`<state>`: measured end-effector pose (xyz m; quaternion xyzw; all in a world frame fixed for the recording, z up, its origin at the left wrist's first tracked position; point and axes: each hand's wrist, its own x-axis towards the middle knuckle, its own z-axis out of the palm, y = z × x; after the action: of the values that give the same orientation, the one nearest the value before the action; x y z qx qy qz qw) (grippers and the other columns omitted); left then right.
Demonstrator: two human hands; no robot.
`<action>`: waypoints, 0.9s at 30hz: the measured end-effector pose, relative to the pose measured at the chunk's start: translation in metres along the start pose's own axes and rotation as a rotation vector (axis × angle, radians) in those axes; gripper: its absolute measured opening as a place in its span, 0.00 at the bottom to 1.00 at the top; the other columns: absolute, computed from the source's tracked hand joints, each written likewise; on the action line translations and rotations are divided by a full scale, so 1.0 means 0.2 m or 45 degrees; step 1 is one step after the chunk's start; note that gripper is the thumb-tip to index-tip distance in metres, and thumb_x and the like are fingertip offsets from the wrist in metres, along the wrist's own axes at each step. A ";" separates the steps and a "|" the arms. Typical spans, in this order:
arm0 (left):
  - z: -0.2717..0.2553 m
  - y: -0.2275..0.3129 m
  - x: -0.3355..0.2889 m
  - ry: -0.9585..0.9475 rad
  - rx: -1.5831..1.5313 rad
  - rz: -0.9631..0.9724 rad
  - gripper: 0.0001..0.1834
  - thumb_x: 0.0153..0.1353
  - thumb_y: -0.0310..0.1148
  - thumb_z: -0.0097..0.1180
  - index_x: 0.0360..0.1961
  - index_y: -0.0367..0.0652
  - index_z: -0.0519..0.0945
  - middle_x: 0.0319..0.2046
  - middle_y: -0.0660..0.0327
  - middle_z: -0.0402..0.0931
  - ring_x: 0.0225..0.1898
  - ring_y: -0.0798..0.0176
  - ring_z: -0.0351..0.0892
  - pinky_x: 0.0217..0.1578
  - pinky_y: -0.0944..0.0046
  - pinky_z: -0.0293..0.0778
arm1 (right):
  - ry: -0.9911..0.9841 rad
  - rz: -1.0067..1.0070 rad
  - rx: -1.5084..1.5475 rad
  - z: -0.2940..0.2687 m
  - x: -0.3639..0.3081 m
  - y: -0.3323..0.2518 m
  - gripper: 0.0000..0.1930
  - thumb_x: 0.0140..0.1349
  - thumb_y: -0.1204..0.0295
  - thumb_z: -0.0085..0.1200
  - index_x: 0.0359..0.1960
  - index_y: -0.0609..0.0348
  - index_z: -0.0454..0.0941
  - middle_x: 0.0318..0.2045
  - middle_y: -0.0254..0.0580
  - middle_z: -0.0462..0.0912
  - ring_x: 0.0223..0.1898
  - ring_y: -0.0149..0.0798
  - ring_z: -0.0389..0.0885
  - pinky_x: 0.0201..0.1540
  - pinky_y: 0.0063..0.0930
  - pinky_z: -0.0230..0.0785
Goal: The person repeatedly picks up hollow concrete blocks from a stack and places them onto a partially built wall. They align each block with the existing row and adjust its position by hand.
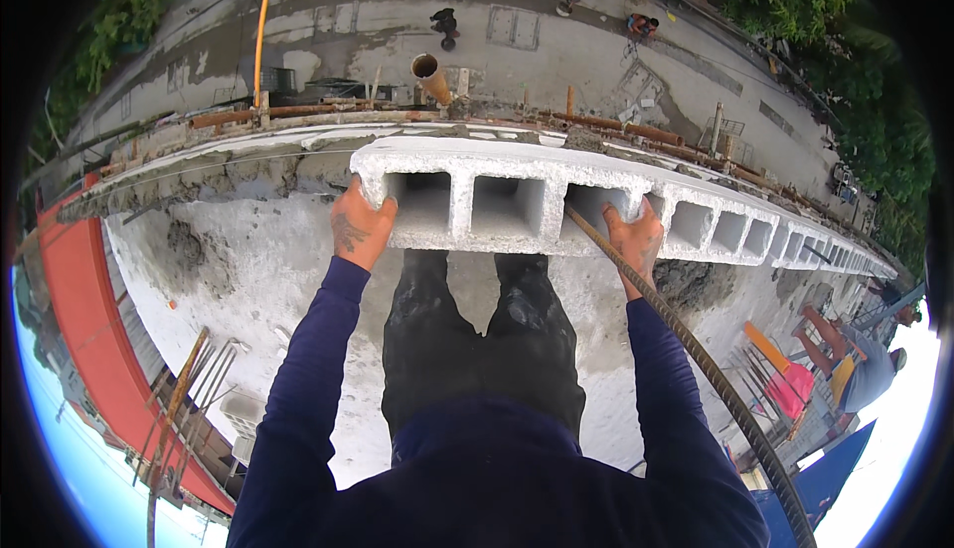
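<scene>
A light grey hollow concrete block point(487, 156) lies across the top of the wall in front of me, its square holes facing up. My left hand point(363, 225) is closed round its left end, fingers over the far side. My right hand point(634, 242) grips the block near its right end, where it meets a row of similar blocks point(711, 250) running off to the right. One long ribbed steel bar point(696, 349) comes out of a hole beside my right hand and slants toward the lower right. Grey mortar point(288, 172) covers the wall top left of the block.
Below the far side, a street holds several people point(444, 26). A rusty pipe point(430, 76) and an orange pole point(261, 46) stand beyond the wall. Upright steel bars point(189, 389) are at left, near a red roof edge point(89, 300). Another person point(863, 374) is at right.
</scene>
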<state>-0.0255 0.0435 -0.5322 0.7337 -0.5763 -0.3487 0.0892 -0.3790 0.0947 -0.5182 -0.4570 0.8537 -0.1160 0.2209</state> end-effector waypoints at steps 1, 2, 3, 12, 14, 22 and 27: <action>0.00 0.00 0.01 -0.016 -0.012 -0.005 0.31 0.46 0.36 0.58 0.47 0.21 0.70 0.30 0.36 0.76 0.37 0.40 0.77 0.40 0.52 0.72 | 0.014 0.005 0.023 0.00 0.00 0.00 0.27 0.46 0.62 0.61 0.39 0.77 0.73 0.14 0.58 0.73 0.21 0.54 0.76 0.28 0.41 0.67; 0.00 -0.01 0.00 -0.023 0.010 -0.045 0.32 0.46 0.36 0.58 0.47 0.20 0.70 0.30 0.36 0.76 0.37 0.40 0.77 0.40 0.52 0.72 | 0.019 0.018 0.037 0.00 -0.01 0.00 0.27 0.46 0.61 0.61 0.39 0.76 0.73 0.14 0.58 0.73 0.20 0.54 0.76 0.27 0.41 0.67; 0.01 -0.01 0.00 0.040 0.113 0.002 0.30 0.46 0.36 0.58 0.46 0.23 0.71 0.32 0.37 0.76 0.37 0.39 0.77 0.40 0.52 0.72 | -0.062 0.132 -0.011 0.01 -0.01 0.00 0.27 0.46 0.61 0.60 0.40 0.77 0.73 0.15 0.58 0.73 0.21 0.55 0.76 0.29 0.42 0.67; 0.01 -0.01 -0.02 0.007 -0.011 -0.030 0.28 0.47 0.38 0.59 0.45 0.27 0.73 0.35 0.39 0.76 0.41 0.39 0.75 0.44 0.52 0.70 | 0.136 -0.011 0.026 0.06 -0.03 0.04 0.30 0.45 0.61 0.63 0.41 0.79 0.72 0.15 0.57 0.75 0.19 0.51 0.78 0.25 0.38 0.68; 0.01 -0.01 -0.03 0.009 -0.029 -0.046 0.27 0.48 0.38 0.59 0.45 0.27 0.72 0.37 0.39 0.76 0.41 0.39 0.75 0.44 0.53 0.70 | 0.116 0.002 0.033 0.06 -0.03 0.05 0.30 0.45 0.61 0.63 0.41 0.78 0.73 0.16 0.58 0.76 0.20 0.53 0.78 0.26 0.38 0.69; 0.02 0.00 -0.04 0.029 -0.079 -0.043 0.26 0.49 0.36 0.59 0.46 0.28 0.72 0.37 0.40 0.76 0.40 0.40 0.76 0.43 0.54 0.71 | -0.029 0.184 0.105 0.05 -0.04 0.04 0.29 0.45 0.61 0.63 0.42 0.76 0.73 0.22 0.63 0.77 0.28 0.58 0.79 0.33 0.41 0.70; 0.04 -0.03 -0.04 0.118 -0.058 0.005 0.25 0.48 0.35 0.59 0.45 0.30 0.73 0.36 0.41 0.77 0.39 0.41 0.76 0.41 0.54 0.71 | 0.070 0.076 0.165 0.09 -0.04 0.07 0.29 0.45 0.61 0.62 0.42 0.75 0.73 0.23 0.63 0.77 0.28 0.58 0.79 0.33 0.41 0.70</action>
<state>-0.0264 0.0548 -0.5376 0.7457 -0.5649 -0.3273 0.1331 -0.3775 0.1087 -0.5370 -0.4126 0.8635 -0.1769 0.2299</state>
